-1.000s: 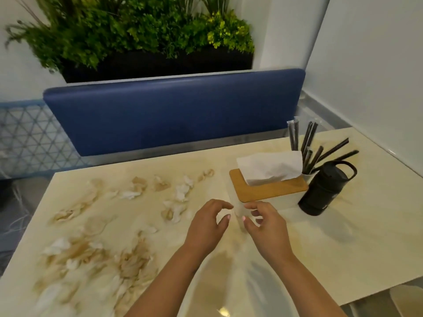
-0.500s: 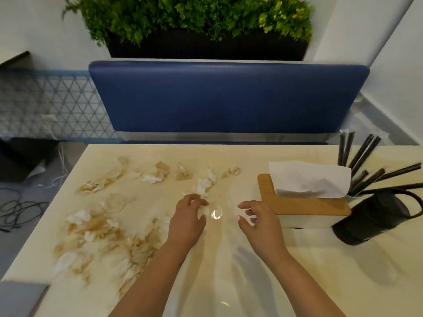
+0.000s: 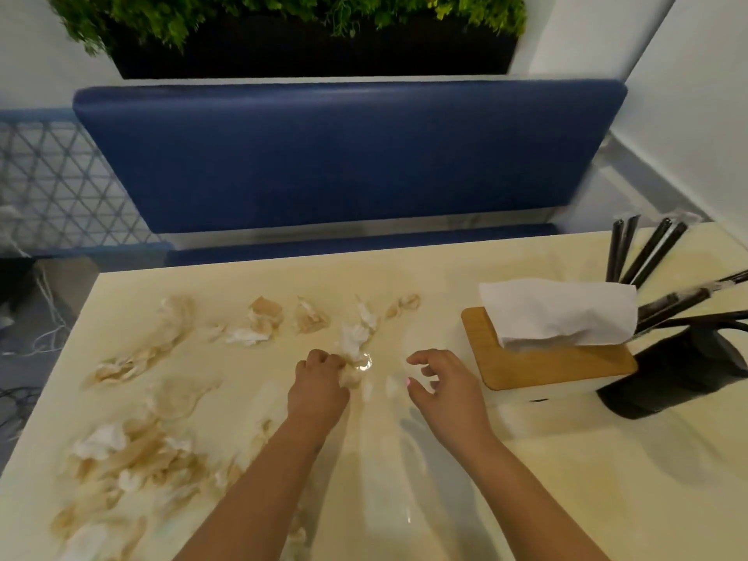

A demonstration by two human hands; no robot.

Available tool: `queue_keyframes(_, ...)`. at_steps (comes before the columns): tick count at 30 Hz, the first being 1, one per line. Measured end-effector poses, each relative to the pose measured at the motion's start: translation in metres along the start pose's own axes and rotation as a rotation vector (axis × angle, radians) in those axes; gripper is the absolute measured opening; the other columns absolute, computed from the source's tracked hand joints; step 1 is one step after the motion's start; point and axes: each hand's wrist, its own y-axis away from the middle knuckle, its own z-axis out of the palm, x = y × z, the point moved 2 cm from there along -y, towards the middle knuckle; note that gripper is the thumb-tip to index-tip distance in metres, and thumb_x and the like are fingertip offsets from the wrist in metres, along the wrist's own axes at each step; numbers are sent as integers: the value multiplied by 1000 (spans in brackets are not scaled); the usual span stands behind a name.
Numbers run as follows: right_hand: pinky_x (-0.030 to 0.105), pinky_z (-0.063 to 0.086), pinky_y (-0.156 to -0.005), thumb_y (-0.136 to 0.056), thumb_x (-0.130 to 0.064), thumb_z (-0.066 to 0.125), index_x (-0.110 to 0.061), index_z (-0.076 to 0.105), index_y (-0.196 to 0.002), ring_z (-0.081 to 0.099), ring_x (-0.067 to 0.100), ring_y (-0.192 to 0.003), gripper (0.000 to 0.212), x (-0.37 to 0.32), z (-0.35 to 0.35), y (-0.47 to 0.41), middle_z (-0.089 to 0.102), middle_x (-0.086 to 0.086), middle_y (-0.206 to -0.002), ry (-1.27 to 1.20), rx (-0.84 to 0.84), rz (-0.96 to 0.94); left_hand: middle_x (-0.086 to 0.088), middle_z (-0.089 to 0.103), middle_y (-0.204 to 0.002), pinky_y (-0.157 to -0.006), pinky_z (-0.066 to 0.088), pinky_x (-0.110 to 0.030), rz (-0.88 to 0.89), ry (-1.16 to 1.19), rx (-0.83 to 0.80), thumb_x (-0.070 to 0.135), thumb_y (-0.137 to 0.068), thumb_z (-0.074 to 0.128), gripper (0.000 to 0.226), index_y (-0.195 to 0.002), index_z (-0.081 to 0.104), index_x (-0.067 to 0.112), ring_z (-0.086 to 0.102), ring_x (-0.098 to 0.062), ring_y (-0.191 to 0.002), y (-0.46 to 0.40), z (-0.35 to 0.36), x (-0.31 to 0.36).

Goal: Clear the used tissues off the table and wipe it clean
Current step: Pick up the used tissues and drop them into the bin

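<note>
- The step in hand looks like the first one, gathering the used tissues: the left hand (image 3: 319,382), at the centre of the frame, has its fingers curled round a crumpled white tissue (image 3: 353,347) lying on the table (image 3: 566,500).
- The right hand (image 3: 445,388), just right of centre, hovers apart from the left with fingers loosely spread and holds nothing; it is near the tissue box (image 3: 546,358) but not touching it.
- The rest of the used tissues are scattered over the left half of the frame: a row of brown-stained scraps (image 3: 267,317) along the far edge of the table, and a larger soaked heap (image 3: 133,459) at lower left.
- Brownish wet smears show around those scraps, so I judge wiping has not begun.
- At right a clean tissue (image 3: 562,309) stands out of the box's wooden lid, with a dark mug (image 3: 672,370) and black wrapped straws (image 3: 647,257) beside it.
- The next move probably calls for lifting the pinched tissue clear and sweeping the neighbouring scraps together, the free hand helping.
- Wet paper may tear or stick, so a gathering scoop would likely serve better than pinching each scrap.
</note>
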Motion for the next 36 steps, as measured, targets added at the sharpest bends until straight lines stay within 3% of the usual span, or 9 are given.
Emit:
queue_keyframes(4, 6, 37, -72, -85, -17, 65, -31, 60, -102, 51, -4, -85, 23, -5, 17, -15, 50, -21, -99, 46, -35, 12, -4, 49, -119, -79, 45, -25, 22, 112, 13, 4, -83, 50, 35, -115, 60, 14, 51, -21, -105, -10, -2, -7)
queue_keyframes(7, 3, 35, -67, -86, -16, 63, -26, 61, -106, 49, 0, -86, 23, -12, 34, -30, 50, -16, -100, 89, -63, -8, -6, 54, -110, -76, 43, -25, 53, 186, 16, 3, -83, 51, 29, -108, 63, 10, 55, -22, -96, -14, -7, -12)
queue_keyframes(10, 8, 33, -67, -86, -15, 62, -23, 61, -111, 53, 7, -91, 27, -20, 54, -49, 53, -8, -111, 162, -104, -28, -5, 56, -104, -71, 39, -22, 78, 239, 33, 3, -80, 53, 26, -103, 64, 9, 56, -21, -89, -14, -14, -19)
queue_keyframes(12, 15, 36, -76, -85, -11, 59, -21, 60, -116, 53, 13, -105, 33, -25, 68, -61, 51, -5, -121, 211, -150, -52, -4, 56, -100, -67, 37, -21, 89, 275, 56, 3, -79, 54, 24, -99, 65, 10, 54, -18, -83, -12, -21, -25)
queue_keyframes(16, 28, 42, -94, -86, -2, 51, -22, 53, -130, 35, 19, -130, 49, -27, 94, -80, 39, 0, -141, 355, -281, -75, 0, 55, -95, -66, 35, -18, 113, 296, 94, 3, -79, 56, 21, -95, 66, 12, 49, -12, -77, -8, -29, -36)
queue_keyframes(18, 31, 43, -95, -85, 1, 49, -24, 50, -133, 29, 20, -133, 54, -26, 105, -85, 34, 1, -145, 446, -341, -70, 2, 54, -92, -65, 35, -17, 120, 306, 110, 4, -79, 57, 20, -93, 67, 13, 50, -12, -76, -6, -32, -41)
queue_keyframes(24, 35, 46, -81, -82, 5, 52, -14, 59, -115, 43, 23, -113, 39, -21, 119, -89, 49, 5, -115, 580, -338, -84, -1, 57, -98, -69, 38, -18, 136, 323, 110, 6, -80, 58, 19, -95, 67, 12, 56, -16, -83, -7, -36, -46)
queue_keyframes(30, 23, 33, -66, -80, 6, 52, -8, 65, -102, 53, 23, -92, 29, -24, 107, -83, 53, 6, -102, 351, -178, -32, 0, 57, -97, -69, 40, -19, 160, 347, 106, 5, -79, 58, 19, -94, 67, 12, 52, -13, -77, -10, -39, -39)
queue_keyframes(36, 14, 33, -60, -79, 3, 57, -10, 64, -94, 51, 15, -79, 21, -28, 75, -63, 49, -4, -95, 163, 20, -8, 0, 58, -93, -67, 40, -21, 255, 348, 119, 4, -77, 60, 18, -91, 67, 12, 52, -14, -73, -11, -41, -16)
